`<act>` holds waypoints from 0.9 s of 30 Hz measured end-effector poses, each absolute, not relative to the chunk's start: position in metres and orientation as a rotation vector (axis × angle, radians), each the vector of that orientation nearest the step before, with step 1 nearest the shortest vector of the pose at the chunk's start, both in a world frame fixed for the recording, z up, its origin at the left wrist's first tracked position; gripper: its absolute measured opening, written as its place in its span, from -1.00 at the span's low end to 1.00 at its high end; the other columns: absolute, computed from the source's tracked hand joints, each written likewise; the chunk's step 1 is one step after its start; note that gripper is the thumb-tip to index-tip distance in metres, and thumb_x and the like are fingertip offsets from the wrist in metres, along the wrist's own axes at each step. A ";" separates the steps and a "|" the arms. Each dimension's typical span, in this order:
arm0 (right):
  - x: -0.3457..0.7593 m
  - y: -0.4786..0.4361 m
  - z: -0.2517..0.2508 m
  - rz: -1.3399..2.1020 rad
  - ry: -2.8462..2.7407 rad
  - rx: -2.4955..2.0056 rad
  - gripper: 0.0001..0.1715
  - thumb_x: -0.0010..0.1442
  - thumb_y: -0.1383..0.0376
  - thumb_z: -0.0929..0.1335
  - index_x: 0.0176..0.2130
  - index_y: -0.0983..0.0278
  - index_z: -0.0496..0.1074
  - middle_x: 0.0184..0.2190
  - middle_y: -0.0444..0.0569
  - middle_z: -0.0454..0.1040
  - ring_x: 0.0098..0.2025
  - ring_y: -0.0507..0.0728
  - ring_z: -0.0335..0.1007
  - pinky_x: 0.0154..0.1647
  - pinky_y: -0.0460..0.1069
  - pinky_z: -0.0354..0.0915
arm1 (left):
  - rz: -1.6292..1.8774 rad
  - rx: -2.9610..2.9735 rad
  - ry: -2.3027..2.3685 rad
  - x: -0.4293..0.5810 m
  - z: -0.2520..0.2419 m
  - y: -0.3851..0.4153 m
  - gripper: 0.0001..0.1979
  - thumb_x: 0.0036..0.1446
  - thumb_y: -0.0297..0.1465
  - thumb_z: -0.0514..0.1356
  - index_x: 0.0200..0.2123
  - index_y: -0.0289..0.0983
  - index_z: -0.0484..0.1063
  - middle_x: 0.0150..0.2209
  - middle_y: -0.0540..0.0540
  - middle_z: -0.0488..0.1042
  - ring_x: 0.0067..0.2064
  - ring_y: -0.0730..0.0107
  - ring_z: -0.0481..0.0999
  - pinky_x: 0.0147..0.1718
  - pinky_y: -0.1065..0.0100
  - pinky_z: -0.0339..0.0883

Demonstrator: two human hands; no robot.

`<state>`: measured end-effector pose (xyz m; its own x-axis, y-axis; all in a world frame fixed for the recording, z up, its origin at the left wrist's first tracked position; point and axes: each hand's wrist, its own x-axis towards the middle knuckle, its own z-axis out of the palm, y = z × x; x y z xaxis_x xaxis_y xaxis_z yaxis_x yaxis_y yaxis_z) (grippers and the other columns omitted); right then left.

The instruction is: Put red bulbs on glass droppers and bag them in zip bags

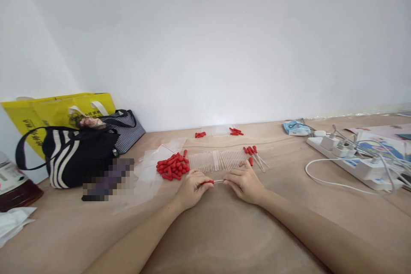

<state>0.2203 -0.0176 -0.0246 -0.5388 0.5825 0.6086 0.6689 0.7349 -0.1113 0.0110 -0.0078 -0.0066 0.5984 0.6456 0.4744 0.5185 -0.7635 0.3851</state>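
Pinched in my left hand [193,186] is a red rubber bulb [207,183]. My right hand [243,183] grips a thin clear dropper tube [218,181], whose left end meets the bulb's mouth; whether it sits inside I cannot tell. Just beyond my left hand lies a pile of red rubber bulbs [172,166]. A row of clear dropper tubes [205,161] stretches across the table behind both hands. Several droppers with red bulbs fitted [254,150] lie beyond my right hand, their tubes pointing towards me.
Near the wall are more tubes [221,130] and red bulbs [236,131]. Clear plastic bags [150,171], a black striped bag [67,158] and a yellow bag [35,113] occupy the left. On the right, a power strip [359,169] trails white cables beside a blue mask [297,128].
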 end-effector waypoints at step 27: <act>0.288 0.026 -0.023 0.014 -1.544 -2.152 -0.60 0.10 0.17 0.18 -0.10 0.29 0.30 -0.36 0.03 0.48 -0.20 0.19 0.34 -0.11 0.09 -0.07 | 0.705 2.523 1.111 0.009 -0.004 -0.007 -0.86 0.03 -0.41 0.12 -0.29 -0.23 0.39 -0.24 -0.06 0.38 -0.19 0.34 0.38 -0.18 0.32 0.25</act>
<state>0.2881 0.0261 -0.0234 0.3607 0.8934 0.2679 0.8886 -0.2419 -0.3898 0.0092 -0.0073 -0.0037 0.5817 0.7495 0.3160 0.6047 -0.6583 0.4483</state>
